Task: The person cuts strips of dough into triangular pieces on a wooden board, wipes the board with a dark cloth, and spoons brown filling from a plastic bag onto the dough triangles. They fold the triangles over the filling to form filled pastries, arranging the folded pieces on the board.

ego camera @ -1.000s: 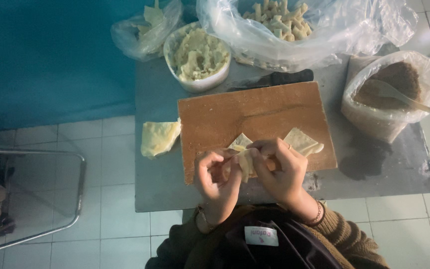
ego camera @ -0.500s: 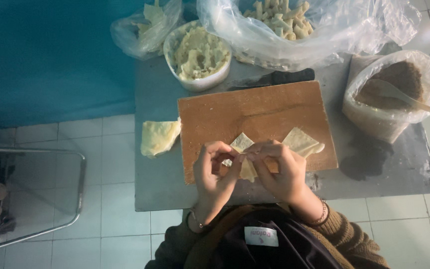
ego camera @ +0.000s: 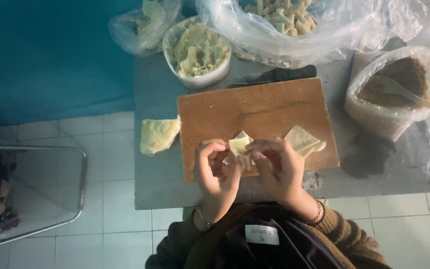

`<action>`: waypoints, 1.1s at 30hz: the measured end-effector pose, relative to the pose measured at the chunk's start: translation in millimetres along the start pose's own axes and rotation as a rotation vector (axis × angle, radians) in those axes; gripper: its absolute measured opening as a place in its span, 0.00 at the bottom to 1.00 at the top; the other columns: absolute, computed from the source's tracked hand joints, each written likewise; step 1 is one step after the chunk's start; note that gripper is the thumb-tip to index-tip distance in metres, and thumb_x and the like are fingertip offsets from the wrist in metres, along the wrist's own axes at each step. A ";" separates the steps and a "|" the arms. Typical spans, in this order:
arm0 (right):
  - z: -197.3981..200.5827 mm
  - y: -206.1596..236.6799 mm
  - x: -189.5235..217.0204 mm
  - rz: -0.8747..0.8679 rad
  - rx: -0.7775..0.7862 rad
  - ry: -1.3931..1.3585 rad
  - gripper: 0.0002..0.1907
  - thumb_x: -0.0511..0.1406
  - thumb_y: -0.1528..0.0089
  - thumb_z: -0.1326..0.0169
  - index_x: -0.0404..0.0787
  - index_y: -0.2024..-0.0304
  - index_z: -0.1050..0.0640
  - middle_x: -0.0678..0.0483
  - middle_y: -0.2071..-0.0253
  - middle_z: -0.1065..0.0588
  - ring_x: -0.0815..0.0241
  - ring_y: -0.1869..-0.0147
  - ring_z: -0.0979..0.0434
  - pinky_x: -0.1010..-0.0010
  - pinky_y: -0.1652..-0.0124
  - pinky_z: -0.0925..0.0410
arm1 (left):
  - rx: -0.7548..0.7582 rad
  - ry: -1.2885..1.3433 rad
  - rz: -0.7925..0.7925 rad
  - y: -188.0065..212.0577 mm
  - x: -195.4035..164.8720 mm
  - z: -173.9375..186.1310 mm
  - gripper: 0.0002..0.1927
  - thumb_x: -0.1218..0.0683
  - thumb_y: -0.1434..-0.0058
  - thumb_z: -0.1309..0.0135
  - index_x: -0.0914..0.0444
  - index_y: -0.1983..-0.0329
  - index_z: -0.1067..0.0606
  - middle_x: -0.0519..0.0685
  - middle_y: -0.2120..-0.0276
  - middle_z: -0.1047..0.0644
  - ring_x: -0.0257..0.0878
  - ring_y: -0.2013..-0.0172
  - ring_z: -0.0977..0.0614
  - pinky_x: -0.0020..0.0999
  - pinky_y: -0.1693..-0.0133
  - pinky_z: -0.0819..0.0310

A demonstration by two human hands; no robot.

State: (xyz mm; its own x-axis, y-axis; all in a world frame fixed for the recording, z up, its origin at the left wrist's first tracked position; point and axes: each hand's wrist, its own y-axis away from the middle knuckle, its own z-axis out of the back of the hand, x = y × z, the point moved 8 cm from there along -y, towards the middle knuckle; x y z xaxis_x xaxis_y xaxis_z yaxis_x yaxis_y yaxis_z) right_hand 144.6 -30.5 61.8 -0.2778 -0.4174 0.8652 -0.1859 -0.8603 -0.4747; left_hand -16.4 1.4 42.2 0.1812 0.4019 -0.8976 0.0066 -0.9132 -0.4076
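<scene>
Low in the centre of the frame, both hands are curling inward over the wooden board's (ego camera: pixel 255 107) near edge. The left hand (ego camera: pixel 216 172) and right hand (ego camera: pixel 278 169) are pinching one pale dough wrapper (ego camera: pixel 238 147) between thumbs and fingertips, fingers bent, wrists angled toward each other.
</scene>
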 end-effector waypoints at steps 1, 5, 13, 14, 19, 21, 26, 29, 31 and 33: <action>-1.5 -0.9 -3.9 -0.077 0.020 -0.143 0.08 0.22 0.32 0.51 0.28 0.50 0.30 0.46 0.51 0.21 0.66 0.52 0.19 0.76 0.57 0.24 | -0.004 0.007 -0.010 0.3 -1.5 -0.9 0.20 0.73 0.37 0.46 0.67 0.45 0.35 0.53 0.52 0.26 0.37 0.54 0.19 0.29 0.51 0.20; -0.4 -7.1 -1.0 -0.127 0.103 -0.053 0.12 0.25 0.36 0.44 0.28 0.50 0.25 0.47 0.51 0.21 0.63 0.49 0.17 0.73 0.51 0.22 | -0.003 -0.110 -0.056 -0.9 -7.9 -4.0 0.19 0.72 0.37 0.43 0.66 0.46 0.33 0.55 0.54 0.21 0.37 0.56 0.17 0.29 0.53 0.20; -2.6 -11.1 -10.6 -0.222 0.176 -0.201 0.14 0.27 0.41 0.35 0.30 0.54 0.21 0.49 0.54 0.20 0.64 0.51 0.16 0.72 0.52 0.21 | 0.157 -0.224 -0.270 -5.7 -40.0 -13.4 0.21 0.72 0.38 0.42 0.65 0.47 0.33 0.55 0.56 0.20 0.43 0.55 0.15 0.37 0.51 0.19; -0.4 -11.4 -9.4 -0.206 0.163 -0.130 0.12 0.26 0.41 0.36 0.31 0.55 0.20 0.50 0.56 0.19 0.64 0.53 0.16 0.73 0.54 0.22 | 0.151 -0.209 -0.273 -7.5 -42.3 -13.5 0.21 0.72 0.38 0.41 0.64 0.47 0.33 0.54 0.57 0.20 0.44 0.56 0.16 0.37 0.51 0.19; 3.1 -16.6 13.5 0.017 0.128 0.208 0.09 0.25 0.42 0.37 0.37 0.60 0.20 0.52 0.60 0.18 0.64 0.58 0.15 0.76 0.59 0.24 | 0.195 -0.312 -0.367 -11.9 -56.0 -17.9 0.21 0.71 0.40 0.39 0.63 0.49 0.34 0.54 0.57 0.21 0.46 0.56 0.15 0.36 0.53 0.20; 2.1 -15.2 23.5 0.087 0.059 0.333 0.09 0.25 0.42 0.39 0.37 0.60 0.22 0.52 0.59 0.19 0.60 0.57 0.16 0.72 0.58 0.25 | 0.203 -0.363 -0.419 -10.0 -58.5 -19.9 0.22 0.70 0.40 0.38 0.63 0.49 0.34 0.54 0.57 0.21 0.46 0.56 0.16 0.36 0.54 0.21; 0.8 -6.8 24.3 0.061 -0.076 0.328 0.06 0.25 0.37 0.44 0.35 0.58 0.24 0.51 0.59 0.18 0.63 0.60 0.16 0.75 0.59 0.25 | 0.114 -0.331 -0.420 2.3 -48.2 -15.0 0.24 0.70 0.41 0.38 0.62 0.49 0.36 0.55 0.59 0.23 0.46 0.58 0.18 0.37 0.56 0.22; 1.7 -1.9 9.9 -0.059 -0.076 0.165 0.05 0.25 0.35 0.47 0.33 0.56 0.26 0.50 0.59 0.18 0.66 0.61 0.16 0.79 0.60 0.25 | 0.042 -0.146 -0.320 9.4 -30.9 -11.1 0.25 0.70 0.41 0.40 0.62 0.47 0.37 0.55 0.56 0.25 0.43 0.56 0.20 0.36 0.55 0.22; 1.8 1.2 -2.7 -0.180 -0.064 0.040 0.05 0.25 0.35 0.49 0.32 0.57 0.27 0.49 0.59 0.18 0.66 0.62 0.18 0.81 0.63 0.26 | 0.023 0.088 -0.135 11.9 -12.7 -9.0 0.25 0.70 0.39 0.41 0.62 0.45 0.37 0.56 0.52 0.27 0.40 0.54 0.21 0.34 0.54 0.23; 0.4 0.4 -4.4 -0.181 -0.026 -0.057 0.05 0.24 0.34 0.51 0.32 0.56 0.28 0.48 0.58 0.19 0.66 0.59 0.19 0.80 0.59 0.26 | 0.068 0.201 -0.022 11.6 -2.2 -11.0 0.22 0.71 0.33 0.44 0.62 0.42 0.37 0.55 0.50 0.28 0.40 0.51 0.22 0.35 0.50 0.20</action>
State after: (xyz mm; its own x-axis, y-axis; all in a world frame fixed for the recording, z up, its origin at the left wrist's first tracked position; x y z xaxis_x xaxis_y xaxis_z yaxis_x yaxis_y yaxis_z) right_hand 146.1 -29.1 57.9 -0.1845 -0.2733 0.9441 -0.2524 -0.9152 -0.3143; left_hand -5.9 -10.9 41.3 0.3741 0.3942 -0.8394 -0.0524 -0.8947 -0.4435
